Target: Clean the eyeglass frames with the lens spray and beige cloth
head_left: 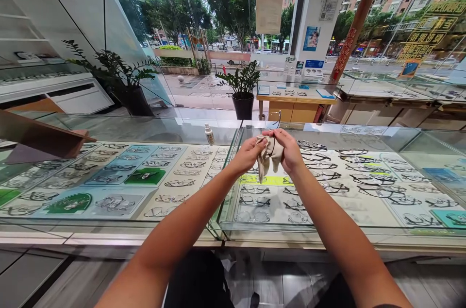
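Above the glass counter, my left hand is closed on a beige cleaning cloth, whose loose ends hang down. My right hand grips the other side of the same cloth, fingers curled around a pair of eyeglasses. One thin temple of the eyeglasses sticks up beyond my fingers; the cloth and hands hide most of the frame. To the left of my hands, a small white spray bottle stands upright on the counter top.
Rows of eyeglasses lie inside the glass display case. A brown slanted stand sits on the counter at the left. Beyond are a potted plant, a wooden table and large windows.
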Available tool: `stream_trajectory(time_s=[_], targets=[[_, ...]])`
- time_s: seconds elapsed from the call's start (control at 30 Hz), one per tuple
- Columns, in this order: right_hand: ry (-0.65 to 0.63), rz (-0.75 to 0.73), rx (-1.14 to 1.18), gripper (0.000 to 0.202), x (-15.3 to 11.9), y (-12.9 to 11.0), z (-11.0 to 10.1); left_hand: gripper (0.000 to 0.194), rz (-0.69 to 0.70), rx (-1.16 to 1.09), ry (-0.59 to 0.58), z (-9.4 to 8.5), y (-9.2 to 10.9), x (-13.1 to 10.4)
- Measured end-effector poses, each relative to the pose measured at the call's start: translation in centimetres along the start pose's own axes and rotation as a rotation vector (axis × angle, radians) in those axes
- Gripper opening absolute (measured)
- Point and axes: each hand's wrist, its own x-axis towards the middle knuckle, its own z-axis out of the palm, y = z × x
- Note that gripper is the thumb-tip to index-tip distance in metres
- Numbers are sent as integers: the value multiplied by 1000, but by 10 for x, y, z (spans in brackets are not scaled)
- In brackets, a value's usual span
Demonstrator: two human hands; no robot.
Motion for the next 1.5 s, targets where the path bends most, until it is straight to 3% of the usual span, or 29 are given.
stream_trajectory(time_s=[0.13,0.37,0.57,0.63,0.8,0.9,1.03,1.2,1.3,1.4,1.5], targets=[[23,-17,35,35,-1,-1,2,61,-11,4,-56,2,4,-3],[-49,-7,-40,41,-7,2,10,65,44,11,124,7,-4,0],[-4,2,3,41,-1,-1,0,60,-94,-16,-145,-12,11,2],[6,-9,-4,40,-1,1,0,62,-90,-9,-153,-10,14,1],[-24,-26,-49,43,-6,9,9,56,15,53,59,1,11,1],[-17,-34,-64,44,-6,11,11,61,13,85,104,0,7,4],[45,-88,-78,41,1,2,0,64,-28,57,168,-14,2,11],[129,-160,-128,33,11,-16,-21,58,7,-25,385,-36,6,22],[88,-154,-199,33,13,-22,-27,57,38,19,450,-45,13,25],[6,-158,-307,33,12,-25,-29,69,85,105,485,-51,17,25],[-94,-180,-404,33,11,-27,-30,73,143,313,488,-56,19,22]])
